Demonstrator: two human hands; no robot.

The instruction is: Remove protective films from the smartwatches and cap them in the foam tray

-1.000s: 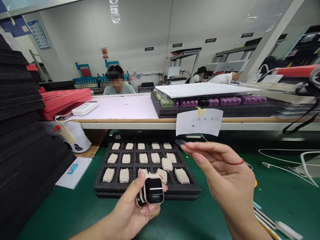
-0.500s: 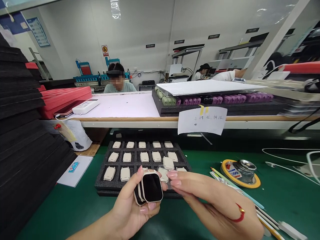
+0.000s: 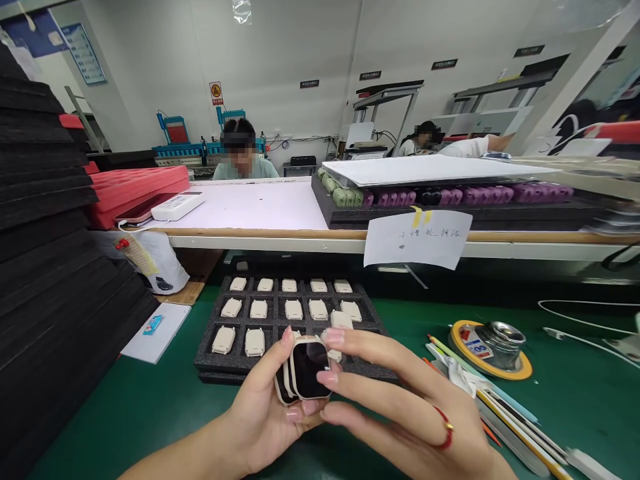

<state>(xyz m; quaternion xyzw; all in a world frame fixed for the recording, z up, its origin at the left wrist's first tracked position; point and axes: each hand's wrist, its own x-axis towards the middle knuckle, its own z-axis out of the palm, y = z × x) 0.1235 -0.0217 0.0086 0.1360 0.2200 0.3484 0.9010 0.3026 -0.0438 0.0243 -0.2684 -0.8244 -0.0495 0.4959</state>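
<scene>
In my left hand (image 3: 265,407) is a small stack of smartwatches with cream frames, its fingers closed around their edges. The front smartwatch (image 3: 307,367) faces me with a dark, glossy screen. My right hand (image 3: 400,393) reaches in from the right, fingers spread, its fingertips at that watch's right edge and screen. Behind both hands lies a black foam tray (image 3: 203,360), its compartments holding several cream watch bodies, backs up. One cream watch body (image 3: 341,320) sits higher than its neighbours, just past my right fingertips. My hands hide part of the front row.
A tape roll with an orange rim (image 3: 525,367) lies on the green mat, near pens and tools (image 3: 500,400). Black foam sheets (image 3: 45,267) are stacked at left. A shelf (image 3: 270,241) crosses above the tray, with a taped paper note (image 3: 417,240). Two people sit beyond.
My right hand has moved left onto the front watch, and its fingers have spread from a pinch. My left hand still holds the stack. The view has shifted slightly.
</scene>
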